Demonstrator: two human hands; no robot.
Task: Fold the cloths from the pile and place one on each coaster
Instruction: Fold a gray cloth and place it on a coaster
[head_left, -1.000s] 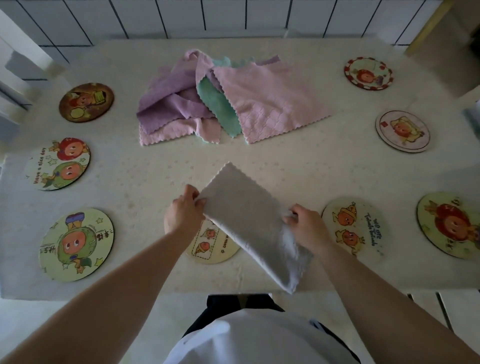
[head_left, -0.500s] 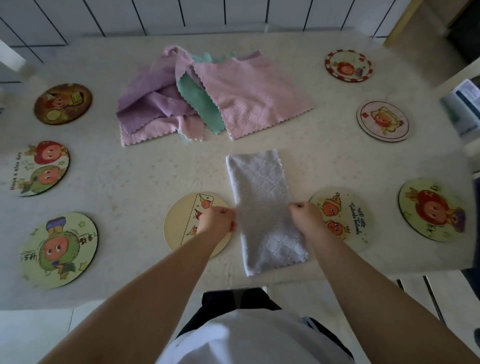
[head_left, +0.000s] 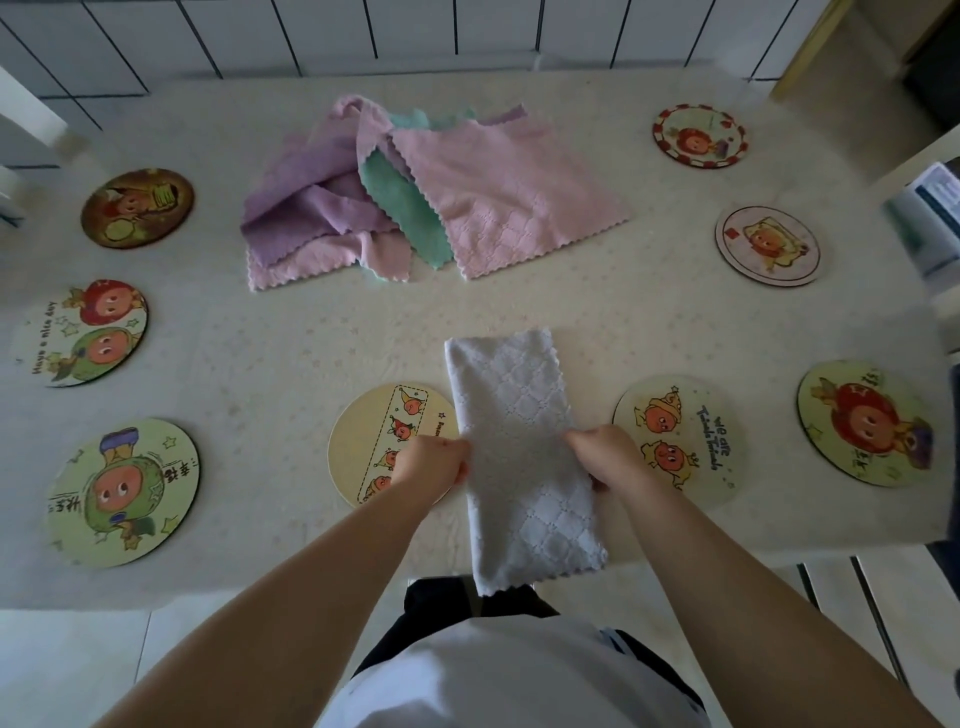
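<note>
A grey quilted cloth, folded into a long strip, lies on the table between two coasters, its near end hanging over the front edge. My left hand pinches its left edge and my right hand pinches its right edge, both at mid-length. The yellow coaster is under my left hand; the pale coaster with orange figures is beside my right hand. The pile of pink, purple and green cloths sits at the back middle.
Round coasters ring the beige table: three on the left, three on the right. A white object is at the right edge. Tiled wall behind.
The grey cloth went from held up at a slant to lying flat and straight as a strip. Both hands slid to its side edges at mid-length.
</note>
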